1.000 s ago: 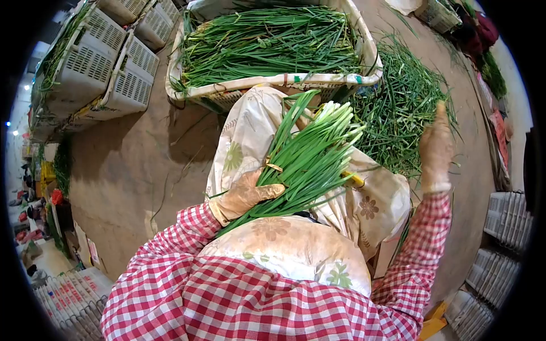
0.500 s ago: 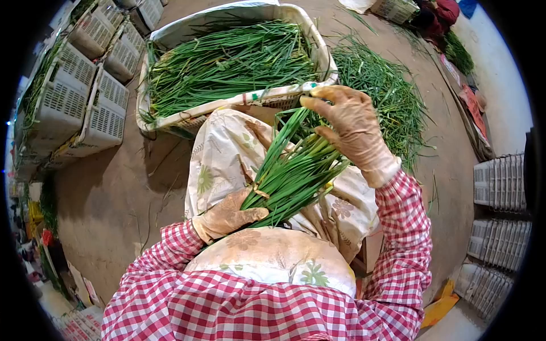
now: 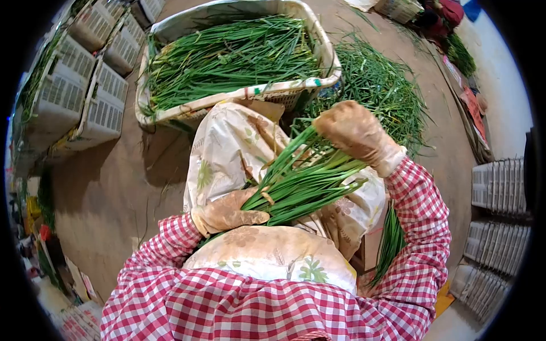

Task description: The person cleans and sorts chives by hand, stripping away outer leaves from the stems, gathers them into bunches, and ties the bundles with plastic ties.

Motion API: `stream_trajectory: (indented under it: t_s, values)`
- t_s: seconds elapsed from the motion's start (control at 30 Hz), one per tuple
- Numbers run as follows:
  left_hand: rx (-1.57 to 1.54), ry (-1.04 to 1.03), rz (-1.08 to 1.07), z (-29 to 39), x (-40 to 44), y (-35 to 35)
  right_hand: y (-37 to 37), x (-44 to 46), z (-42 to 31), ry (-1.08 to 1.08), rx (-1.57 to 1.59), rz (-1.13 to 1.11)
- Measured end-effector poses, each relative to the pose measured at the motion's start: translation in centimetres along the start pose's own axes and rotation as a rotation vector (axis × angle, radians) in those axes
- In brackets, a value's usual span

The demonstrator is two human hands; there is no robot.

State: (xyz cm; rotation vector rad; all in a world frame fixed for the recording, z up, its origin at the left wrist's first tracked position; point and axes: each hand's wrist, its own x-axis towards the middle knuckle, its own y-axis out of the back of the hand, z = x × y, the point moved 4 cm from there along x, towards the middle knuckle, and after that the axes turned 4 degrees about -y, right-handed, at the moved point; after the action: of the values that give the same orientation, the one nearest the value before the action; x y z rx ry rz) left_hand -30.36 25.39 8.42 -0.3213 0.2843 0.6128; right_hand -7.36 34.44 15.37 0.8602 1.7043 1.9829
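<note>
My left hand (image 3: 227,213), in a stained pale glove, is closed around a bunch of chives (image 3: 301,193) held across my lap. The stalks fan out up and to the right. My right hand (image 3: 355,133), gloved too, is closed over the upper end of some of these stalks, its fingertips mostly hidden. Beneath both hands lies a stained, flower-patterned apron (image 3: 222,148). Just beyond my knees stands a pale plastic crate (image 3: 205,107) filled with chives (image 3: 233,62).
A loose heap of chives (image 3: 387,85) lies on the floor right of the crate. More chives (image 3: 391,238) hang beside my right forearm. Stacked crates (image 3: 62,85) stand at left, other crates (image 3: 500,184) at right. Another person (image 3: 441,17) is at the far right.
My right hand has gone from spread fingers to a closed grip and moved slightly right and down. The bunch fans wider, and chives by my right forearm have come into view.
</note>
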Motion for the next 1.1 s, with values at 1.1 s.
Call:
stream_trajectory:
  t_s: [1.1]
  values:
    - [-0.210,-0.199,0.251,0.6,-2.0,1.1,-6.4,-11.5,-4.2,-1.148,1.620,-0.293]
